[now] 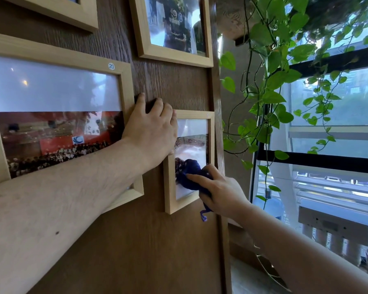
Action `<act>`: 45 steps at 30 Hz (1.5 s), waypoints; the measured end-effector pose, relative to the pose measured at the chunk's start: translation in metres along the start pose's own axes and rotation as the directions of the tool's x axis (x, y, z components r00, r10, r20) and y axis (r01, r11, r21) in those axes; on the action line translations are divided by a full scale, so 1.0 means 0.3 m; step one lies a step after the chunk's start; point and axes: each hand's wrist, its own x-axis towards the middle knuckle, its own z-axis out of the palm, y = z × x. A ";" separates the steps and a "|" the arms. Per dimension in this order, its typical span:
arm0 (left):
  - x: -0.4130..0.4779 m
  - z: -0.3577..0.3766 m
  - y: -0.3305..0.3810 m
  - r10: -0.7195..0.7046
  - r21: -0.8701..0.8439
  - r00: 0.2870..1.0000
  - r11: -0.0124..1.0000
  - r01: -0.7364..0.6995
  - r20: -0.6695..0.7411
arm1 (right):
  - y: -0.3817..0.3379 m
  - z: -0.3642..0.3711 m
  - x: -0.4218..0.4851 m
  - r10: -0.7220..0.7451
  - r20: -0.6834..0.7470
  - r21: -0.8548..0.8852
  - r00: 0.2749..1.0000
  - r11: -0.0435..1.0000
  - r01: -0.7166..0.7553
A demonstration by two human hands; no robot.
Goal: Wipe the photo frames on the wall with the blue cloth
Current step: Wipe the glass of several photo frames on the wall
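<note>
Blue cloth [189,175] sits bunched in the right hand [219,194], fingers curled round it and pressing it against the lower glass of the small frame [189,162], with a loose tail hanging below the palm. The left hand [153,128] lies flat and spread on the wall [168,85], its heel over that frame's upper left corner, holding nothing. Left of the small frame hangs the big frame [57,115], and above it another frame [172,30]; to its right a vine [272,81] trails by the window. That cloth looks soft and light, best kept wadded in the palm. I'd judge the glass fragile and slippery, so pressure should be gentle, and the pale wood border is the safer place to steady it.
</note>
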 end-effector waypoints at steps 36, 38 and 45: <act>-0.019 -0.045 0.027 0.009 -0.020 0.999 1.000 -0.009 0.032 | 0.076 -0.122 0.009 0.122 0.123 -0.244 0.985 0.966 -0.089; -0.031 -0.054 0.007 0.046 -0.033 0.999 0.998 -0.046 -0.002 | 0.069 -0.178 0.051 0.086 0.030 -0.222 0.996 0.972 -0.078; -0.004 -0.146 -0.154 0.027 -0.059 0.980 0.997 -0.039 -0.196 | 0.022 -0.384 0.300 -0.025 -0.235 -0.182 0.972 0.983 -0.019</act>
